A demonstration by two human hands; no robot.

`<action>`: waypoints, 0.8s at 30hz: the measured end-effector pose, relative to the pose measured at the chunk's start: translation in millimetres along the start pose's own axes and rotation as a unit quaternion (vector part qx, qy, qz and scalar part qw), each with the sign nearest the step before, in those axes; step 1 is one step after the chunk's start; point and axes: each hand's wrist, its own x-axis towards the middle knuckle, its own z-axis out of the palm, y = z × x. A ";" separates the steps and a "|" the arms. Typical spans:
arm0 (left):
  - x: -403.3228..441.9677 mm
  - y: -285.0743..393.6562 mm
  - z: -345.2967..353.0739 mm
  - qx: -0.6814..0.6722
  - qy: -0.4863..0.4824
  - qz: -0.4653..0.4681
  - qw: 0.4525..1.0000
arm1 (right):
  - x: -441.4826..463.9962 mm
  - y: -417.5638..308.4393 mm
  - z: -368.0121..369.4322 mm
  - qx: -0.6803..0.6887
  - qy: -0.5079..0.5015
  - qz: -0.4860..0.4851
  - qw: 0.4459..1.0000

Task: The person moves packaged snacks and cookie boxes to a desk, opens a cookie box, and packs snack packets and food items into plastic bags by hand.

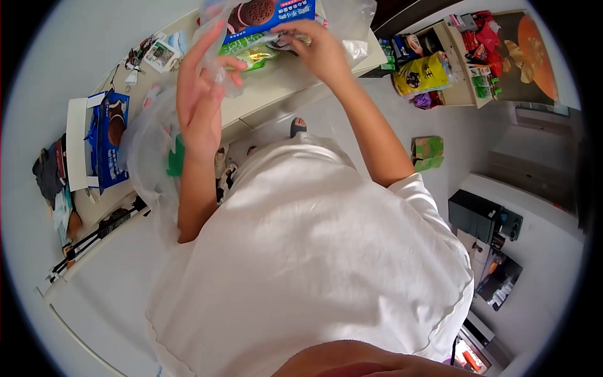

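Observation:
My left hand [202, 103] has a translucent plastic bag [147, 141] caught between its fingers. Its index finger points up, the others bend, and the film hangs down beside my forearm. My right hand [314, 53] reaches over the counter with bent fingers at the crinkled edge of a green snack packet [254, 55]; its fingertips seem to pinch it. Just behind lies a blue cookie box [276, 14] with a dark round cookie pictured on it. More clear plastic [352, 25] spreads to the right of that box.
Another blue cookie box [113, 141], its white flap raised, stands at the counter's left end. Keys [132, 63] and small items lie behind. Shelves with a yellow bag [424, 75] are at right; a green carton [428, 152] sits on the floor.

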 end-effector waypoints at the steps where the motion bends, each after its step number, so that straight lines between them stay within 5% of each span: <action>1: -0.4 0.1 -0.1 0.000 -0.001 -0.001 1.000 | 10.2 10.5 -2.6 -0.099 0.080 -0.143 0.982; 4: -0.1 -0.5 -0.8 0.007 0.009 0.004 1.000 | 29.8 1.5 -11.2 -0.062 0.034 -0.025 0.997; 5: -0.6 0.3 -0.2 0.008 0.010 0.004 1.000 | 39.4 4.4 -12.3 -0.053 0.052 -0.132 0.988; 6: -0.1 1.2 0.5 0.011 0.015 -0.004 1.000 | 45.6 17.8 -8.1 -0.053 0.052 -0.133 0.988; 9: 2.2 -1.5 -0.3 0.007 0.020 -0.001 1.000 | 54.8 28.3 -5.6 -0.034 0.060 -0.009 0.998; 11: 4.2 -2.8 0.2 0.000 0.024 0.009 1.000 | 52.2 -17.1 -26.2 -0.209 0.021 0.088 0.974; 15: 5.9 -3.5 3.6 -0.011 0.020 0.000 1.000 | 55.5 10.0 -24.8 -0.282 -0.029 0.121 0.951; 21: 12.7 -4.3 6.2 -0.009 0.019 -0.003 1.000 | 50.5 19.5 -21.7 -0.172 -0.022 0.155 0.973; 24: 15.2 -6.0 6.8 -0.008 0.022 -0.003 1.000 | 46.8 -0.4 -32.6 -0.059 -0.099 0.194 0.974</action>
